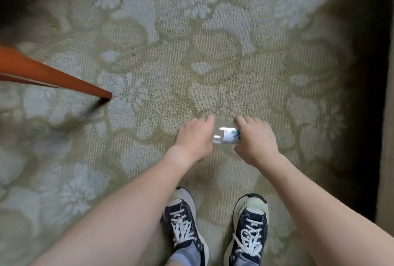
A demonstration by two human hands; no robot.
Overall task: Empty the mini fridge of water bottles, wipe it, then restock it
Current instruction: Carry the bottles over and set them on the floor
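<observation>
A clear plastic water bottle [223, 135] is held sideways, up above the carpet [149, 63], between two hands. A white label with a bit of blue can be seen on the bottle, near its right end. The picture is blurred there, so the cap cannot be made out.

The left end of the bottle is gripped by the left hand [195, 137], with the fingers curled over the top of it. The right end of the bottle is gripped by the right hand [254, 139], with the fingers curled over it in the same way. Both bare arms are stretched forward and down to the bottle.

Below the bottle, two dark blue sneakers [185, 221] with white laces and white toes are seen standing on the carpet. The carpet is tan, with pale blue flower shapes all over it.

Far to the left of the bottle, an orange-brown wooden furniture leg [53, 75] is seen slanting down to the carpet. Far to the right of the bottle, a dark strip [371, 116] runs along the edge of the carpet.
</observation>
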